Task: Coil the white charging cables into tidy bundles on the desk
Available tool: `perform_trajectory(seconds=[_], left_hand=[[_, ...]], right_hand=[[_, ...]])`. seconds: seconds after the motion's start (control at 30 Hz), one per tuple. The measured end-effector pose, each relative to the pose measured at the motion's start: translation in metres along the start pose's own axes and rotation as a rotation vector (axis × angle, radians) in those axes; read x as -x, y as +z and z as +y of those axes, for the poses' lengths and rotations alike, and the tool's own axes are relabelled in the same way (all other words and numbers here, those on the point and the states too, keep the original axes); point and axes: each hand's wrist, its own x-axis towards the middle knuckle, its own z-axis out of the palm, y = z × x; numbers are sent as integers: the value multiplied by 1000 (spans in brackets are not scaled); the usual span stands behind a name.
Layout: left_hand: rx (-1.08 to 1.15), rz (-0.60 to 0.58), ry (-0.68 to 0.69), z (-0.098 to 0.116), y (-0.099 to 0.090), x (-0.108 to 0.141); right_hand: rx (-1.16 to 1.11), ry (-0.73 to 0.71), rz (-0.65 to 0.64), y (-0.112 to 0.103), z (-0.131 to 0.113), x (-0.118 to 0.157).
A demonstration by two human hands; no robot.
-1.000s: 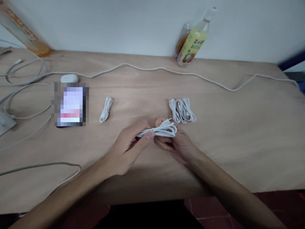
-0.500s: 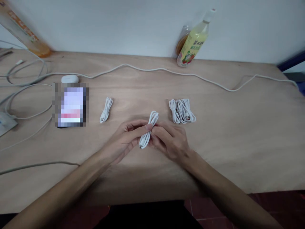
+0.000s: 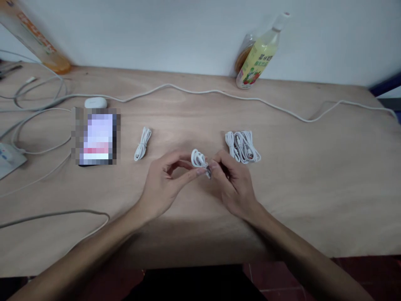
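A white cable bundle (image 3: 198, 158) was held up between the two hands, over the near middle of the worktop (image 3: 313, 179). Its cord was folded into several loops that stood toward the far side, with a greyish end at the bottom. The left hand (image 3: 166, 179) pinched it between thumb and fingers from one side; the right hand (image 3: 238, 182) had thumb and fingers pressed on its lower end, so part of that end was hidden.

The worktop was pale wood with a faint grain, shaded along its near edge. Just beyond the right hand lay a cluster of tied white cables (image 3: 242, 147), packed side by side; a single tied cable (image 3: 143, 144) lay on the left, apart from it. Farther left were a blurred-out phone (image 3: 98, 138), a small white case (image 3: 95, 103) and loose grey cables (image 3: 40, 97). A long white cord (image 3: 219, 92) wandered across the back.

Against the pale wall (image 3: 150, 33) leaned a yellow-labelled bottle (image 3: 257, 58), partly covering a brown round item (image 3: 242, 58); an orange-labelled bottle (image 3: 37, 39) stood at far left. Dark red floor tiles (image 3: 275, 274) showed below.
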Motion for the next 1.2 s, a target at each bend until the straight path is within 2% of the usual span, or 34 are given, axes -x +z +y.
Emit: perform_trajectory(seconds=[0.1,0.37,0.47,0.57,0.63,0.8,0.93,1.07,1.2], left_hand=[[-140,47,109,-1,-2,4],[-394,-34,255,5,-4,13],[-450,-51,322,6,-3,15],[-372,-60,354,5,-1,15],[-250,-35,281,3,0,13],[94,46,-63,-1,3,3],[272,-7,-244,-5,0,-3],[311,-67,-284,-8,-3,-4],[243,-111,-222,-9,-2,-4]], right_hand=[[-57,54,8,0,-1,-1],[-271,152,13,4,-3,-2],[-243,108,47,4,-2,0],[-114,-16,74,1,1,0],[-1,-109,78,-1,4,-1],[165,-286,45,-1,11,-3],[187,-318,25,-1,12,-2],[177,-282,6,-2,11,0],[88,-157,1,0,8,0]])
